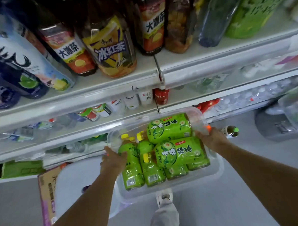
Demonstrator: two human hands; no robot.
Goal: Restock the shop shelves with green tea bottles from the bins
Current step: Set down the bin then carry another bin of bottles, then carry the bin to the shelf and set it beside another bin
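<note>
A clear plastic bin (215, 173) hangs in the air in front of the shelves, carried between both hands. Several green tea bottles (170, 130) with green labels and yellow caps lie piled inside it. My left hand (112, 158) grips the bin's left rim, fingers curled over the edge. On the right rim my right hand (209, 138) grips the bin beside an orange clip. White shop shelves (108, 83) rise just behind the bin.
Large iced tea bottles (110, 45) fill the upper shelf, smaller bottles the lower ones. A white lid or bin (76, 185) and a cardboard box (46, 196) lie on the floor below left. A single bottle (231, 131) and a grey container (275, 125) sit at right.
</note>
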